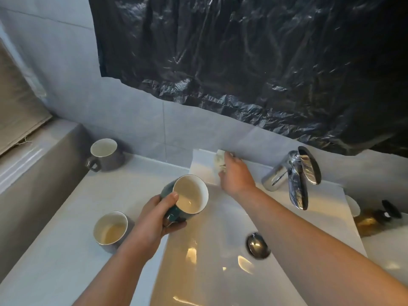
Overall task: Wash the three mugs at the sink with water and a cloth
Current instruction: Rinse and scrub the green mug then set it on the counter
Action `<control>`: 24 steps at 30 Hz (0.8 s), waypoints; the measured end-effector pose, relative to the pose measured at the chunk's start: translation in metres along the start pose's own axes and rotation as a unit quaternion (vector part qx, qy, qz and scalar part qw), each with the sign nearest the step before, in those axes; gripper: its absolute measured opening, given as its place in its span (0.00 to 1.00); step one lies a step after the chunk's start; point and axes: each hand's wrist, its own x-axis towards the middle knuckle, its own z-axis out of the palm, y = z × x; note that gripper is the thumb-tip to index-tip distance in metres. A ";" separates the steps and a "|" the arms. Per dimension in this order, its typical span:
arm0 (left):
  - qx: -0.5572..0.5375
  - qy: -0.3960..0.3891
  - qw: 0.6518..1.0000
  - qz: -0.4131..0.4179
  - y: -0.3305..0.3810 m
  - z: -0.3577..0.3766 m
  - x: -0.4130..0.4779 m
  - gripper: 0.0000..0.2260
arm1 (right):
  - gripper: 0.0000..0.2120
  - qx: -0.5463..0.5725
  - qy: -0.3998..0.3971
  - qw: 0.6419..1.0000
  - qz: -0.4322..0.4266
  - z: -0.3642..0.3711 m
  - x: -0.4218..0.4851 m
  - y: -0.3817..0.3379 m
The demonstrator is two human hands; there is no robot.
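The person stood at a white sink (209, 272) set into a pale tabletop (66, 250). The left hand (152, 219) held a dark green mug (189, 195) just above the left edge of the sink. Its fingers were wrapped around the mug's body and the thumb lay near the rim, so the hand was clamped on it. This mug was tilted, with its white inside facing up toward the camera.

The right hand (236, 175) reached to the back rim of the sink, left of the faucet (295, 180). Its fingers were bent down around a small white cloth (219, 160) that lay on that rim, and they were closed on it. The hand hid most of the cloth.

Two other mugs stood upright on the tabletop, left of the sink. A grey mug (106, 154) was at the back, close to the wall, with its handle turned to the front left. A second grey mug (110, 228) stood nearer, just beside the left wrist, and had some brownish liquid in the bottom.

In the basin a metal drain plug (257, 245) was visible under the right forearm. An amber bottle (371, 221) with a black top stood at the right of the sink. A black plastic sheet (242, 62) covered the wall above.
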 end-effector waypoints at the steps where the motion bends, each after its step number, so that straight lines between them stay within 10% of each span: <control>1: 0.002 -0.002 1.000 0.002 0.000 0.000 0.001 0.09 | 0.18 -0.002 0.008 1.000 0.011 0.001 0.000 0.000; 10: -0.015 -0.014 1.000 0.019 -0.007 0.008 -0.001 0.08 | 0.03 0.249 0.052 0.967 0.022 -0.017 -0.087 0.003; 15: 0.007 -0.033 0.998 0.045 -0.019 0.025 -0.021 0.22 | 0.06 0.484 0.050 0.873 0.030 -0.047 -0.154 0.010; 24: -0.015 -0.070 0.995 0.067 -0.067 0.091 -0.070 0.26 | 0.21 0.504 -0.019 0.861 -0.064 -0.066 -0.214 0.068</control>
